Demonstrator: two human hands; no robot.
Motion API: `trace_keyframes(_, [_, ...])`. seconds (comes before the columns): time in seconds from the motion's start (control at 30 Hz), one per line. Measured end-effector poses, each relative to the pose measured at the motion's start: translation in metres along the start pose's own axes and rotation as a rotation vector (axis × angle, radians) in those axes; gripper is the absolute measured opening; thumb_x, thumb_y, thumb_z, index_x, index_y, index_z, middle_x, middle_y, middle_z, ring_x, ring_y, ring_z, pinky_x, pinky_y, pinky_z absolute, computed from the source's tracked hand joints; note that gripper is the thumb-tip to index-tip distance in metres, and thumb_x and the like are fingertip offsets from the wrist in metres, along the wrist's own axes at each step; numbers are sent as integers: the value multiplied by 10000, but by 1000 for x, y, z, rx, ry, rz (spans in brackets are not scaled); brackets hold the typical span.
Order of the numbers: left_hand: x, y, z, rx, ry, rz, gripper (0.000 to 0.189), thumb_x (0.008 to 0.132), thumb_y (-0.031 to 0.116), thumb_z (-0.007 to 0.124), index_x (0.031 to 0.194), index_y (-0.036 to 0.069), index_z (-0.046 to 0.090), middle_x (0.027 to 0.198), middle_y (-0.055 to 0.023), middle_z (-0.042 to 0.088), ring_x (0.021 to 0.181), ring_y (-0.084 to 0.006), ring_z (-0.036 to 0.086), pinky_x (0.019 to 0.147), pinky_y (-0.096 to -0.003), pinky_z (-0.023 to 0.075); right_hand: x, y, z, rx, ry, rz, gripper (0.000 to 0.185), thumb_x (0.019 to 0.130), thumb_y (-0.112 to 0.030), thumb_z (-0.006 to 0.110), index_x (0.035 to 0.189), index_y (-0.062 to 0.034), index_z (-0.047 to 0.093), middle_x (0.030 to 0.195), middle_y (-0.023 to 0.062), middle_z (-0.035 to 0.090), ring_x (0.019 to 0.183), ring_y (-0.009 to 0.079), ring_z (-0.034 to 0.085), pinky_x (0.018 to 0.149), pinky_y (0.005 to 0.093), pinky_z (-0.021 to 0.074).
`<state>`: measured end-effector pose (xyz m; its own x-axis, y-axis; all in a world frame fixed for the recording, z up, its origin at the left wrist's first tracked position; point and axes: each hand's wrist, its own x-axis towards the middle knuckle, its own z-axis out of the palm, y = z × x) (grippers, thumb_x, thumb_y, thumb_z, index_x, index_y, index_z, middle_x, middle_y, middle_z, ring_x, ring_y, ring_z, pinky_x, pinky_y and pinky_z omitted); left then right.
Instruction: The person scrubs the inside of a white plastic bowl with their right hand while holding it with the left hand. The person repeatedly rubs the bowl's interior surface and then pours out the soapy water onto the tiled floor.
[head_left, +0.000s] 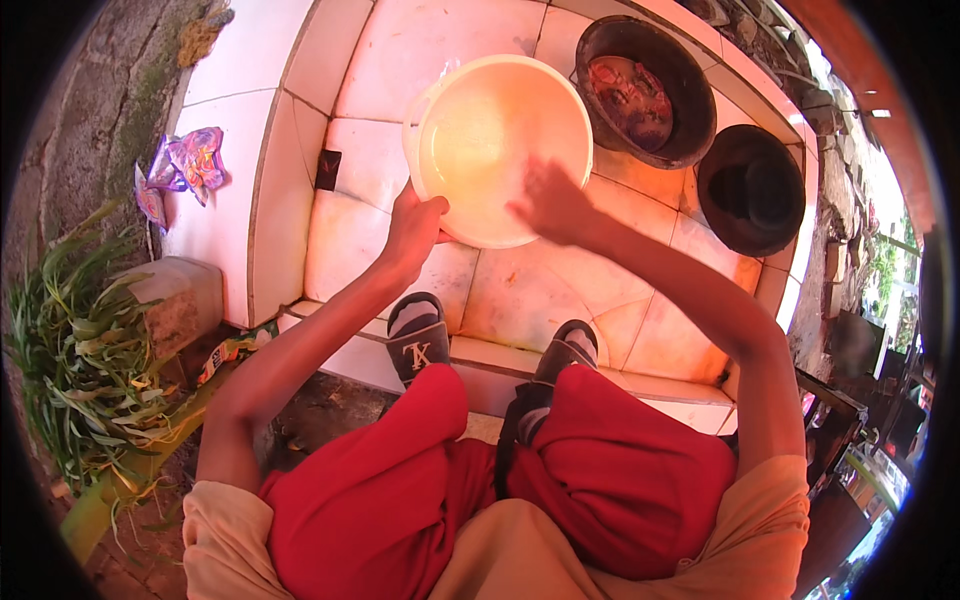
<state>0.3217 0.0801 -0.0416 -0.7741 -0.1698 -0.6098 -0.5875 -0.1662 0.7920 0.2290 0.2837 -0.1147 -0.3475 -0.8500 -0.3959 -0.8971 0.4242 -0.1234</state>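
A cream plastic basin (480, 135) with a side handle is held tilted over the tiled floor, its inside facing me. My left hand (416, 225) grips its lower left rim, thumb on the edge. At the basin's lower right, my right hand (559, 202) is blurred by motion, over or inside the opening. Whether its fingers hold anything is too blurred to make out. Right of the basin stands a dark tub (686, 97) with wet pink and purple cloth (634, 94) in cloudy liquid.
A smaller black basin (754, 191) stands against the right ledge. Crumpled purple packets (191, 161) lie on the left tiled ledge (232, 232), and a small dark packet (328, 170) is below it. Leafy green stalks (82, 352) spread at left beside a whitish plastic container (180, 292).
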Motion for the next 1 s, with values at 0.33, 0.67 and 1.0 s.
trace_keyframes(0.33, [-2, -1, -8, 43, -61, -27, 491, 853, 89, 470, 1322, -35, 394, 1200, -200, 563, 1030, -286, 635, 862, -391, 565, -8, -7, 19, 134, 314, 65, 455, 985, -329, 375, 1231, 7, 557, 1350, 198, 514, 1335, 297, 381, 1024, 432, 390])
trace_keyframes(0.67, [-2, 7, -3, 24, -52, -14, 484, 859, 98, 469, 1319, -32, 395, 1209, -189, 562, 1049, -279, 625, 885, -398, 549, -4, 2, -6, 317, -52, -47, 537, 1018, -345, 294, 1369, 38, 427, 1416, 177, 453, 1345, 311, 369, 1106, 465, 263])
trace_keyframes(1.0, [1, 7, -2, 10, -26, -14, 494, 862, 88, 464, 1340, -13, 391, 1238, -190, 549, 1072, -275, 617, 901, -404, 539, 1, 1, 11, 768, 90, -244, 468, 985, -340, 369, 1362, -90, 488, 1427, 178, 442, 1290, 339, 425, 1061, 465, 334])
